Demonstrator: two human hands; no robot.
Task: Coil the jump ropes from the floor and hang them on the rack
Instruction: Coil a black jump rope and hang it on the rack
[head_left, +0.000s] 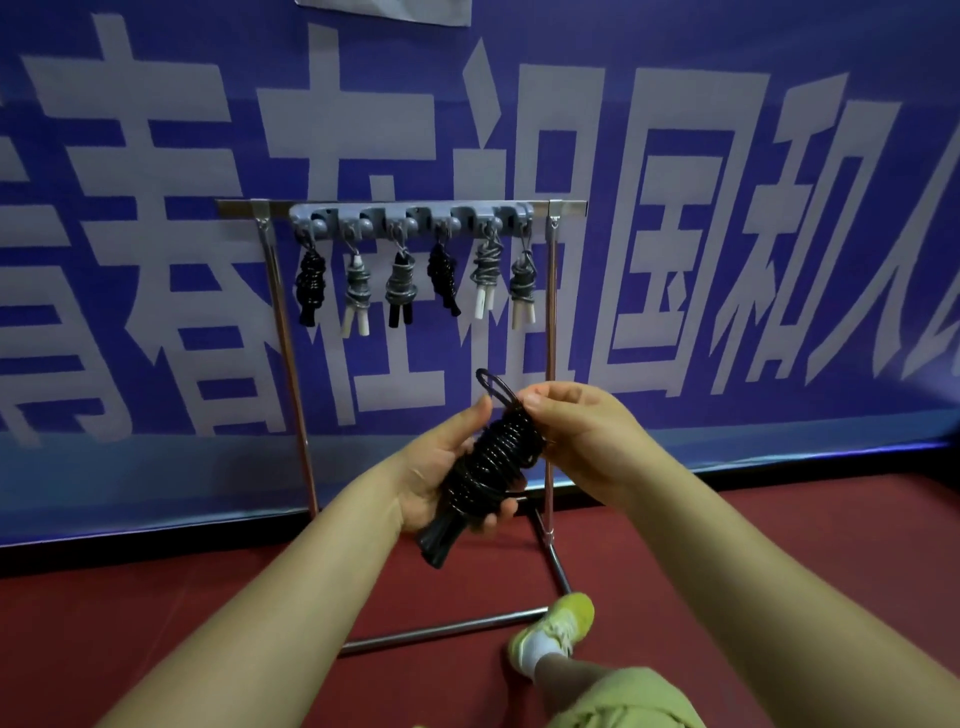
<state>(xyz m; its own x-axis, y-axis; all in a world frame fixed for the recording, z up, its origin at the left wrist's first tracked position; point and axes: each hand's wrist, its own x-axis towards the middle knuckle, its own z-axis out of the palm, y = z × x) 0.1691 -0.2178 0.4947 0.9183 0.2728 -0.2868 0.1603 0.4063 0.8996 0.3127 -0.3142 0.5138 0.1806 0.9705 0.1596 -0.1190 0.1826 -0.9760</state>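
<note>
Left hand (441, 467) wrapped round black coiled rope (485, 467), handles pointing down-left. Right hand (576, 431) pinching top of coil just below loop (493, 387). Long axis tilted up toward rack (410, 221), well above and beyond; loop end nearest hooks, all seemingly occupied.

Even indoor light, sharp centre, edges bowed.

A black jump rope (488, 462) is showing against a dark red floor (727, 545); the blue banner (675, 47) is carrying pale grey characters; a yellow-green shoe (558, 626) is showing below; the rack (291, 364) is shining silver.
</note>
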